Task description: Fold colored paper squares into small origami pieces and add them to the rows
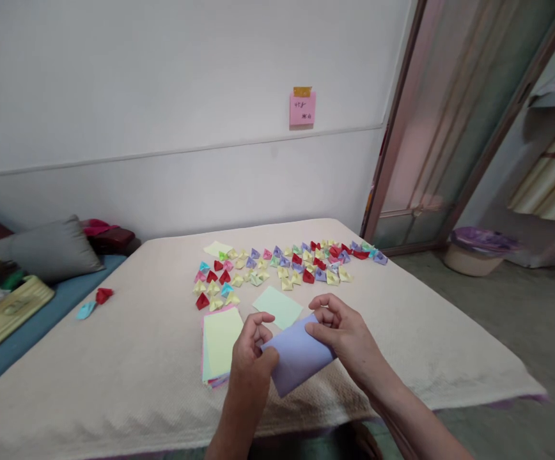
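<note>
A purple sheet of paper [301,358], apparently folded over, is held up between my hands above the front of the table. My left hand [253,354] pinches its left corner with the thumb on top. At the upper right edge, my right hand [339,329] grips it between thumb and fingers. Beneath and behind it lies a pale green sheet [277,305], flat on the cover. Left of my left hand sits a stack of coloured paper [220,342] with a light yellow sheet uppermost.
Several rows of small folded paper boats [284,262] cover the table's back half. A red and a blue folded piece [86,310] lie at the left edge. A pink note [302,108] is taped to the wall. On the floor at right stands a bin [476,252].
</note>
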Motion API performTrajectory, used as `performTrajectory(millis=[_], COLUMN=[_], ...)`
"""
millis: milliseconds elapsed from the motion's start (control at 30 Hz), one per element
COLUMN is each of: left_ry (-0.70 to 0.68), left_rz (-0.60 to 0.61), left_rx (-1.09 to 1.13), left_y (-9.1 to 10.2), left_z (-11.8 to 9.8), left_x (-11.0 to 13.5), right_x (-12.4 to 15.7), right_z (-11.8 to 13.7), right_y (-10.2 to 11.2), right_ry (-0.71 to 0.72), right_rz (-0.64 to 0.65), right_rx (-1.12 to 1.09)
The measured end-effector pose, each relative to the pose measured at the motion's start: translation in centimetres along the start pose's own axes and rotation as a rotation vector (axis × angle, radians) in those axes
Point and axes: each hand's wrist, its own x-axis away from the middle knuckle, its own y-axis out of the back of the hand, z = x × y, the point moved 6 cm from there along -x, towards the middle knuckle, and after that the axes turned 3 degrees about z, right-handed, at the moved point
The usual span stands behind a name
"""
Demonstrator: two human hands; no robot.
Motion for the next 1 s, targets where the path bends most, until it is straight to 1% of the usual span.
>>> performTrajectory(millis=[100,167,233,300,367,433,500,567,667,733,767,867,933,1000], left_ry=[0.02,0.041,0.062,0.074,0.032,-0.041,-0.082,-0.072,-0.036,-0.022,-0.026,-0.08,-0.123,-0.16], left_rz=[0.009,0.046,0.113,0.208,0.287,0.345,0.397,0.438,0.462,0.431,0.387,0.191,0.109,0.088], left_rx=[0.052,0.081,0.073,0.047,0.006,-0.037,-0.063,-0.076,-0.061,-0.039,-0.031,-0.041,-0.071,-0.119], left_y=[-0.3,-0.5,-0.8,-1.2,-1.5,-1.9,-2.3,-2.7,-3.0,-2.7,-2.3,-0.8,-0.2,-0.1], left_z=[-0.3,-0.6,-0.6,-0.5,-0.5,-0.6,-0.6,-0.3,-0.1,-0.1,-0.1,-0.3,-0.5,-0.6], left_x=[0.2,0.4,0.5,0.6,0.6,0.6,0.7,0.8,0.9,0.7,0.6,0.0,-0.1,-0.1], right_x=[0.0,0.0,0.0,0.0,-0.1,-0.1,-0.1,-0.1,-0.2,-0.3,-0.3,-0.1,0.1,0.3], right_z=[0.0,0.0,0.0,0.1,0.1,0.1,0.1,0.1,0.0,-0.2,-0.3,-1.2,-2.0,-2.4], right_y=[0.1,0.2,0.2,0.3,0.3,0.3,0.3,0.3,0.5,0.6,0.7,0.4,-0.8,-1.9], right_ry=[0.003,-0.004,-0.01,-0.011,-0.01,-0.012,-0.016,-0.019,-0.026,-0.023,-0.017,-0.027,-0.085,-0.11], right_rz=[0.004,0.002,0.01,0.031,0.067,0.105,0.133,0.141,0.135,0.102,0.069,-0.013,0.026,0.064], right_rx=[0.017,0.029,0.038,0.052,0.073,0.095,0.113,0.125,0.124,0.079,0.036,-0.163,-0.292,-0.331])
